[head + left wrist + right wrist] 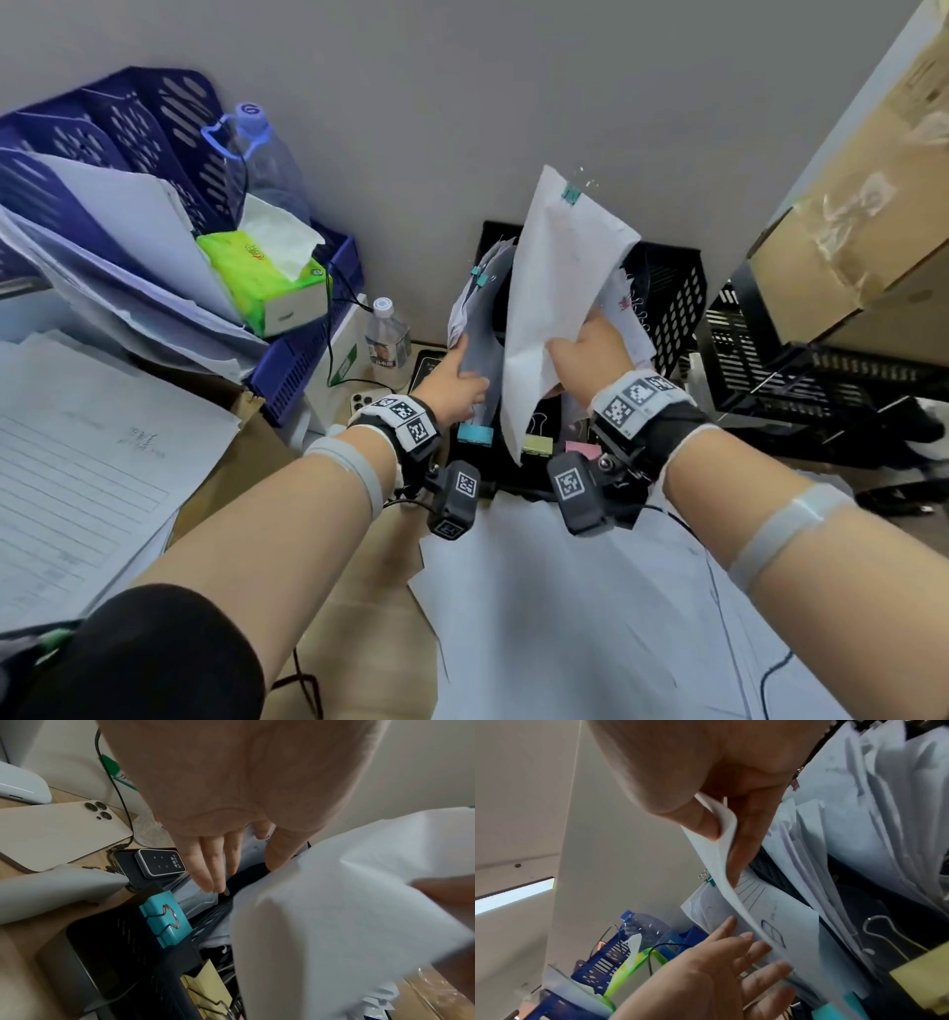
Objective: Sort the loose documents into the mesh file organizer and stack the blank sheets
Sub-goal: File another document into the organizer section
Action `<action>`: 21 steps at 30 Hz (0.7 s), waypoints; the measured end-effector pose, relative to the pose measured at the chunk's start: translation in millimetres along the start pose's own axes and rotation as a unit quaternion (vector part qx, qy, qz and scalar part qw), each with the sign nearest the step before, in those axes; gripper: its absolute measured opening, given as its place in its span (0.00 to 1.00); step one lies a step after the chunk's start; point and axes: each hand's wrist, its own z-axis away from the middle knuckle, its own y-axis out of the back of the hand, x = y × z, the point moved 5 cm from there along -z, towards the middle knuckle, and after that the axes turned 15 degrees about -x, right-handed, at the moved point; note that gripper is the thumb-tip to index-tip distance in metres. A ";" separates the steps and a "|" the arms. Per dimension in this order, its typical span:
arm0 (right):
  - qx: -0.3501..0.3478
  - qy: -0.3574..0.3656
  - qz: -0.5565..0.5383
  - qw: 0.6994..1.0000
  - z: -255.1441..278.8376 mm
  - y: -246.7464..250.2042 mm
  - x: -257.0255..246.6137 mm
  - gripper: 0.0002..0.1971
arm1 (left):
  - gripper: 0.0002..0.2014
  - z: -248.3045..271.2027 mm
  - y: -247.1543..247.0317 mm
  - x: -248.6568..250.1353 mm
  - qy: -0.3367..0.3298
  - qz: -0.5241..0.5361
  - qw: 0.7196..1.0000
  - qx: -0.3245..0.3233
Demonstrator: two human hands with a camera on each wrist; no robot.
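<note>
The black mesh file organizer (674,303) stands against the wall with papers in its slots. My right hand (585,345) grips a bundle of white documents (560,288) by its lower edge and holds it upright over the middle slot. A teal binder clip (571,193) closes the bundle's top corner. In the right wrist view thumb and fingers pinch that bundle (727,850). My left hand (462,376) lies flat with straight fingers (205,866) against the clipped papers (480,308) in the left slot. White blank sheets (565,606) lie on the desk below my wrists.
Blue file trays (154,118) with papers, a green tissue box (267,277) and water bottles (386,334) fill the left. A phone (59,833) and a Wi-Fi device (160,862) lie beside the organizer. Black trays (801,370) and a cardboard box (873,195) crowd the right. Lined forms (87,462) lie near left.
</note>
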 end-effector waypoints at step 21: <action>-0.085 -0.061 0.146 0.984 -63.7 -50.2 21.5 0.08 | 0.15 5.4 -2.4 -7.7 -0.014 -0.007 1.000 -0.002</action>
